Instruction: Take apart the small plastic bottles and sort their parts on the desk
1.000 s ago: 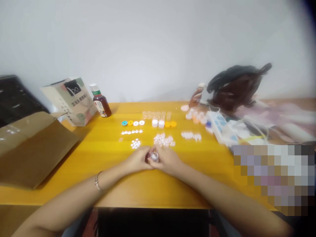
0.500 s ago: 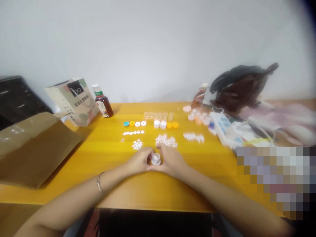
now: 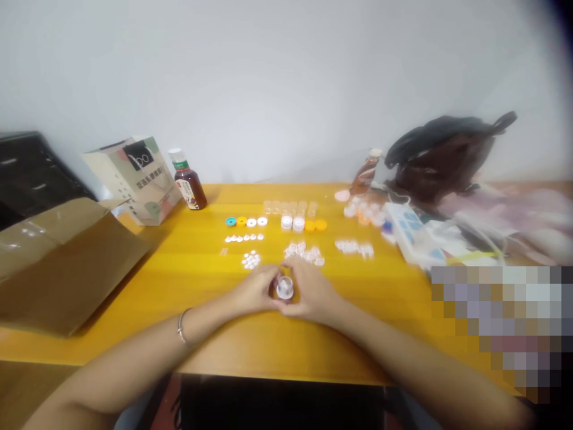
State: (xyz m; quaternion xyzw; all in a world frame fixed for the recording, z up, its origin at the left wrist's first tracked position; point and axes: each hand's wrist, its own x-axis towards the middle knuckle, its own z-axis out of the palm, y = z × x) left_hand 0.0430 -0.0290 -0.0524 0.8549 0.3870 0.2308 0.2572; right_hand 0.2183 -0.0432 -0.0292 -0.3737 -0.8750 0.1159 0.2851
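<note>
My left hand and my right hand meet near the front middle of the table, fingers curved inward from both sides. Between them is a small clear plastic cup-shaped piece with a wider rim low down. Both hands are closed around it, though the exact finger contact is blurred. Just beyond my right hand lies a pile of small clear rings. Several small white discs are grouped beyond my left hand, with a row of white pieces farther back.
Blue, yellow and white ring caps, white lids, orange lids and clear cups stand in rows. Left are a cardboard box, paper bag and dark bottle; right, another bottle and power strip.
The view has shifted slightly, so the table things appear a little up and to the right. Both hands stay around the clear piece with nearly the same grip.
</note>
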